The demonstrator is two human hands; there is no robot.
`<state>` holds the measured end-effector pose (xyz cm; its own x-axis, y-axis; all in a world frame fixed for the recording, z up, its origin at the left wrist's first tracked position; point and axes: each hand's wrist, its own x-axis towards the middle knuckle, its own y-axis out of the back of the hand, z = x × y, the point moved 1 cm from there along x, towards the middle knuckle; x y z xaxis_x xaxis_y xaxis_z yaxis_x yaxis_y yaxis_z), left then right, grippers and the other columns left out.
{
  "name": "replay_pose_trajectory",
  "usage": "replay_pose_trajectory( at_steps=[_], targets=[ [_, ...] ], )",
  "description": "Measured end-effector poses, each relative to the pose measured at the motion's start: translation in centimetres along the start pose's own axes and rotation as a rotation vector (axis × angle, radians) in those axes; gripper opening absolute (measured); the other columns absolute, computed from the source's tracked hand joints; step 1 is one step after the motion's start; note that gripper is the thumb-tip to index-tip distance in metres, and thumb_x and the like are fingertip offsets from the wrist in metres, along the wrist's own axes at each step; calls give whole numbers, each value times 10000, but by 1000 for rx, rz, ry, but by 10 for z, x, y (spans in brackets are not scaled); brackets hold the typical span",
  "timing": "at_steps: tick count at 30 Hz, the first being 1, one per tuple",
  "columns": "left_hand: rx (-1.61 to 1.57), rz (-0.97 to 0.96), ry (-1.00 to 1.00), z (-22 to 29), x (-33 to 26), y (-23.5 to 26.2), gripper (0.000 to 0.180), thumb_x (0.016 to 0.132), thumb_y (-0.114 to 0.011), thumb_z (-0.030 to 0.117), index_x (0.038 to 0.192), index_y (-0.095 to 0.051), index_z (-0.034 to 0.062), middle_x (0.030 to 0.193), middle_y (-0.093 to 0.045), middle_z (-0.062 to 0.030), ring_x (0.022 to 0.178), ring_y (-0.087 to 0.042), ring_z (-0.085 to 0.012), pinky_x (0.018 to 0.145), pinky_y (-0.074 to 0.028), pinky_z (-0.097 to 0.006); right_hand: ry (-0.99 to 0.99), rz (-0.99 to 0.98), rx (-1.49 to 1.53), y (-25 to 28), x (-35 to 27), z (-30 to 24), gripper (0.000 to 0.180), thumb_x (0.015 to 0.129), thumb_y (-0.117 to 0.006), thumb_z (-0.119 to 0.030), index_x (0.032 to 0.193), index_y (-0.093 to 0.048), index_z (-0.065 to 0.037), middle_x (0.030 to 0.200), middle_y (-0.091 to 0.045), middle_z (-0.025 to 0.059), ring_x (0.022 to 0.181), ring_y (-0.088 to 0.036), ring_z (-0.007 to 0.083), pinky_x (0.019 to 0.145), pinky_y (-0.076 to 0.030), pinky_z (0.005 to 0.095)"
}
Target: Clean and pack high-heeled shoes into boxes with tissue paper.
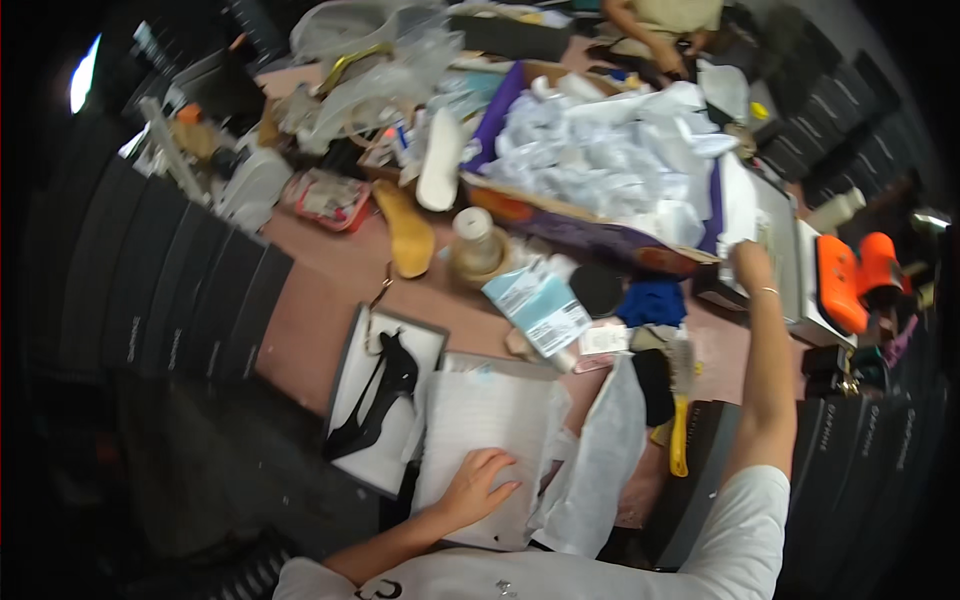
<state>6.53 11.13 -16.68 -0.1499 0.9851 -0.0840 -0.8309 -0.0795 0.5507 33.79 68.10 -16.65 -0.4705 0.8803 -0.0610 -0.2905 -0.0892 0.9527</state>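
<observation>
My left hand [480, 488] lies with its fingers apart on a white paper-covered shoe box [485, 400] close to my body. To its left, a black high-heeled shoe [385, 390] rests on its side in a white-lined open box [345, 390]. My right hand [752, 268] reaches far out to the right, beside a dark box [722, 290] and the right end of a large carton [590, 222]. Its fingers are mostly hidden, so any grip cannot be made out. White tissue paper [600, 470] lies just right of the paper-covered box.
Crumpled tissue [610, 150] fills the carton. A bottle [475, 245], a tan insole [405, 230], a pale blue packet [540, 315] and a yellow-handled brush [680, 430] lie mid-table. Dark shoe boxes [160, 270] are stacked at left; orange objects [840, 285] stand right. Another person [670, 30] sits opposite.
</observation>
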Motion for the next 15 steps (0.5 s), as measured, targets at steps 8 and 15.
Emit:
replay_pose_trajectory(
  at_steps=[8, 15],
  targets=[
    [-35, 65, 63, -2, -9, -3, 377, 809, -726, 174, 1138, -597, 43, 1187, -544, -140, 1129, -499, -325, 961, -428, -392, -34, 227, 419, 32, -19, 7, 237, 712, -758, -156, 763, -621, 31, 740, -626, 234, 706, -621, 392, 641, -467, 456],
    [-154, 53, 20, 29, -2, 22, 342, 828, -707, 126, 1139, -616, 16, 1178, -572, -149, 1050, -589, -300, 884, -490, -360, -281, 549, 544, 92, -68, 37, 270, 856, -624, -235, 879, -665, 30, 763, -628, 262, 691, -616, 407, 617, -453, 456]
  ],
)
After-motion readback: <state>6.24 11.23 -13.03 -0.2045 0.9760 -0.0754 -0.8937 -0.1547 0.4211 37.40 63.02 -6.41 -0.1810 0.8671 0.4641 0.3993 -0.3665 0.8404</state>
